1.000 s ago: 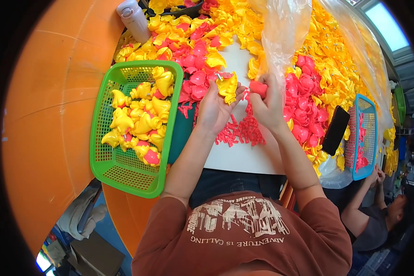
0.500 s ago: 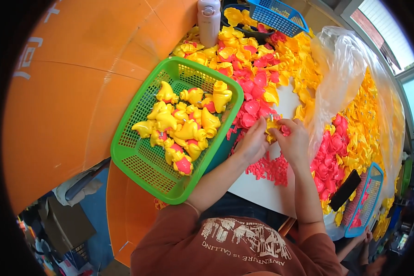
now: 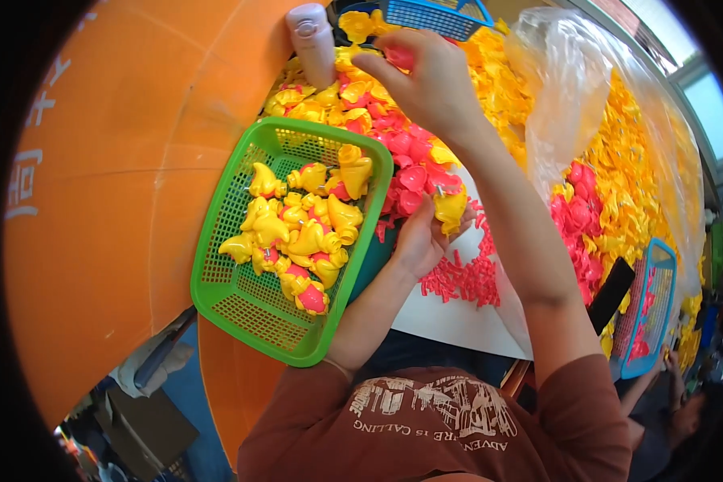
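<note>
My left hand (image 3: 422, 237) rests at the table edge beside the green basket (image 3: 233, 301), closed around a yellow plastic piece (image 3: 451, 207). My right hand (image 3: 430, 76) is stretched far forward over the heap of pink and yellow plastic pieces (image 3: 394, 128), pinching a pink piece (image 3: 400, 56) between its fingers. The green basket holds several yellow pieces with pink parts (image 3: 309, 233). A scatter of small pink pegs (image 3: 462, 277) lies on the white table just right of my left hand.
A white bottle (image 3: 313, 40) stands at the far side of the heap. A blue basket (image 3: 442, 14) sits beyond it, another blue basket (image 3: 647, 309) at the right. A clear plastic bag (image 3: 570, 96) rises over the yellow pile. Another person's hand (image 3: 668, 361) works at the far right.
My right hand has left the left hand and reached forward over the heap, where it now pinches a pink piece. The left hand stays by the basket with a yellow piece.
</note>
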Demonstrator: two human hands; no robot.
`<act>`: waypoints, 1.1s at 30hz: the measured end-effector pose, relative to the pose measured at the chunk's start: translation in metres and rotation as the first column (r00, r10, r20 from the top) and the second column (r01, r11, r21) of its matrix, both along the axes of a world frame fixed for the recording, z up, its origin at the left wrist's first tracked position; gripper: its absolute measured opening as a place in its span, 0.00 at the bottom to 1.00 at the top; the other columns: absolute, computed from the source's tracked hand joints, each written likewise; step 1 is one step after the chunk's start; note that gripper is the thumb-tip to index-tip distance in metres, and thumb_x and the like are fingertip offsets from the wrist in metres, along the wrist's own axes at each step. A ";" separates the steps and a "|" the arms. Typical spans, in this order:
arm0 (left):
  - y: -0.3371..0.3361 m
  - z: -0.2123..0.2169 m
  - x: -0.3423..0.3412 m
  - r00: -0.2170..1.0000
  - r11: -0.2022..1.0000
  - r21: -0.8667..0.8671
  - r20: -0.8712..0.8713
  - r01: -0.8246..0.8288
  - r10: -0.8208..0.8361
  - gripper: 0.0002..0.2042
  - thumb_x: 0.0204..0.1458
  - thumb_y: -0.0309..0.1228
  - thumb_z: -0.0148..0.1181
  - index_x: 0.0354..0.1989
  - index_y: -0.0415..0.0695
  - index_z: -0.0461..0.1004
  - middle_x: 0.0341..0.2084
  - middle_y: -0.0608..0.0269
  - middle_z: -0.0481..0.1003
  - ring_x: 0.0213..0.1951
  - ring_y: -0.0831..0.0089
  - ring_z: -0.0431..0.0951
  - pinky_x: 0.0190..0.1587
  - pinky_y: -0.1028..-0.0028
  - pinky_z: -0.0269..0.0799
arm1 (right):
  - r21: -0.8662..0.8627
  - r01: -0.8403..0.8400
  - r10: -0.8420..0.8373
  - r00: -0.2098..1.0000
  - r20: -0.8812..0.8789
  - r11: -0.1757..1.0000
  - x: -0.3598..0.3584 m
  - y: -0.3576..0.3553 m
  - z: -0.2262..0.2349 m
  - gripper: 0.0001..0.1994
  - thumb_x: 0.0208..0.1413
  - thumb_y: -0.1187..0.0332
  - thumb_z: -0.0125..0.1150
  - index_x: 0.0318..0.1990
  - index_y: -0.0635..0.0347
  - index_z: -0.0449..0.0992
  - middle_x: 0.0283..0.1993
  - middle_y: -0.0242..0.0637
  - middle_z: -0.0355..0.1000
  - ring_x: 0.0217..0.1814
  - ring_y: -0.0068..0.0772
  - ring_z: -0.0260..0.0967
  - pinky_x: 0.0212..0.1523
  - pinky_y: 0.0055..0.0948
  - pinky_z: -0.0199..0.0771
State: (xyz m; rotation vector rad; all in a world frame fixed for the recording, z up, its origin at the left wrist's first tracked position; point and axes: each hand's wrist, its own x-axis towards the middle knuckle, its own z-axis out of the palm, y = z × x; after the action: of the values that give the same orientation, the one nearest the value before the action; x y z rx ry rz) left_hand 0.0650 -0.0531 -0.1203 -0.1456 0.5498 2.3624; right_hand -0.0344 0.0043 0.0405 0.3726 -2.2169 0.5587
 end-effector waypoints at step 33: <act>0.054 0.006 0.007 0.977 0.988 -0.070 -0.175 -0.138 0.124 0.22 0.52 0.17 0.51 0.55 0.45 0.59 0.46 0.58 0.69 0.48 0.69 0.71 0.52 0.70 0.68 | -0.860 0.492 0.473 0.730 0.493 0.136 0.170 0.103 -0.125 0.10 0.57 0.70 0.55 0.44 0.64 0.70 0.36 0.33 0.71 0.38 0.20 0.67 0.39 0.18 0.67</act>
State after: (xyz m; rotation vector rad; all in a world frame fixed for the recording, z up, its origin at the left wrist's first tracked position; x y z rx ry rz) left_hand 0.0723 0.0014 -0.1147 -0.0169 0.7404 2.4971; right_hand 0.1356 0.1073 -0.0845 -0.7783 -1.7767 2.3675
